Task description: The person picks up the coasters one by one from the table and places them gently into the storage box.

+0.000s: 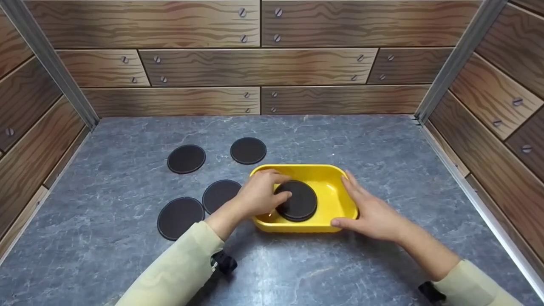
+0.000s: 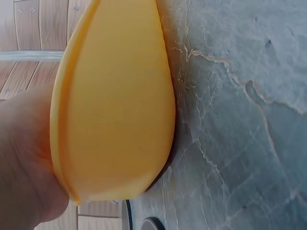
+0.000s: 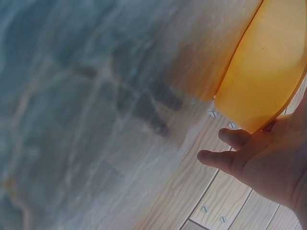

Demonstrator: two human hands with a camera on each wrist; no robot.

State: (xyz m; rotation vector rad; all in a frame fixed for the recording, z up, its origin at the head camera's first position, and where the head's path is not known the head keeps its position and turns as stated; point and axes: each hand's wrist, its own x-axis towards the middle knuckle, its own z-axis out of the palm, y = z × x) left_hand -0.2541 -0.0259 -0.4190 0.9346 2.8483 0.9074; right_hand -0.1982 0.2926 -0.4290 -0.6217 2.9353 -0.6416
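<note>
Yellow tray (image 2: 115, 105) wall fills view on grey marble top (image 2: 240, 120), left hand (image 2: 24, 163) touching.

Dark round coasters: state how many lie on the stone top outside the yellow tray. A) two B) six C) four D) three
C: four dark coasters lie on the stone top left of the yellow tray, while the left hand presses a stack inside it.

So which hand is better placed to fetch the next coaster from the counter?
Probably the left hand: the four loose coasters lie on its side, and it rests on the coaster stack. The right hand steadies the yellow tray.
</note>
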